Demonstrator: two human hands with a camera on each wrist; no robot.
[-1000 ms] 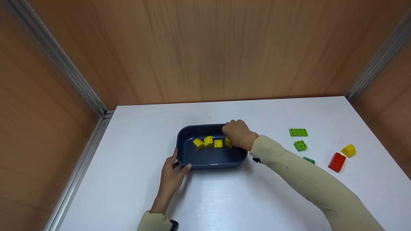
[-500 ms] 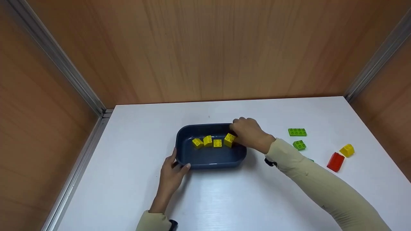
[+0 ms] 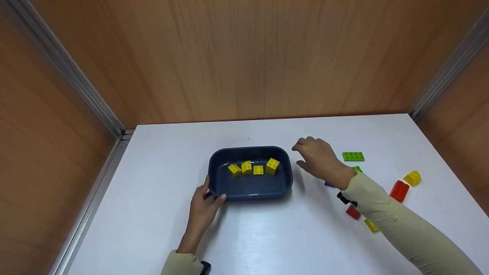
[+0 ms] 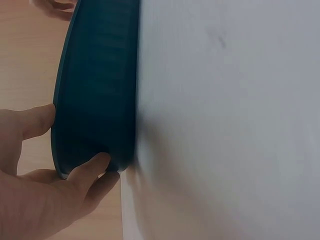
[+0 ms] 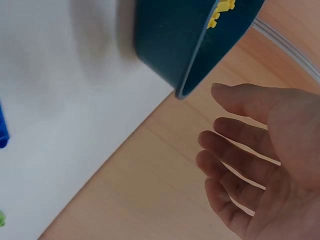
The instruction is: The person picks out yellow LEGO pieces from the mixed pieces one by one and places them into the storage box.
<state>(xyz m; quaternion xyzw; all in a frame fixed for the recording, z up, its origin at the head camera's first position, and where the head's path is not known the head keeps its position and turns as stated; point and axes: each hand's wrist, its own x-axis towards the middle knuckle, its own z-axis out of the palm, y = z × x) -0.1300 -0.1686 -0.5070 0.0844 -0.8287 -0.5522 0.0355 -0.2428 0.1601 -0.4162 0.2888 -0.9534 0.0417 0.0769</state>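
Note:
A dark blue rectangular tray (image 3: pixel 250 196) stands on the white table, with several yellow toy building bricks (image 3: pixel 258 170) in a row inside it. At its near left corner my left hand (image 3: pixel 202 210) grips it, thumb on the front wall and fingers along the left side. The left wrist view shows these fingers against the outside of the tray (image 4: pixel 95 80). My right hand (image 3: pixel 319 158) hovers to the right of the tray with nothing in it. Its fingers (image 5: pixel 235 145) are spread and slightly bent in the right wrist view, apart from the tray's rim.
Right of the tray lie a flat green brick (image 3: pixel 353 156), red bricks (image 3: pixel 399 191) (image 3: pixel 353 212) and yellow bricks (image 3: pixel 412 178) (image 3: pixel 371 225). The right forearm partly hides others, including a blue one (image 5: pixel 3 127). Wooden panels (image 3: pixel 244 61) enclose the table.
My right hand has let go of a yellow brick inside the tray and moved out to the right, its fingers opening. My left hand and the tray stay in place.

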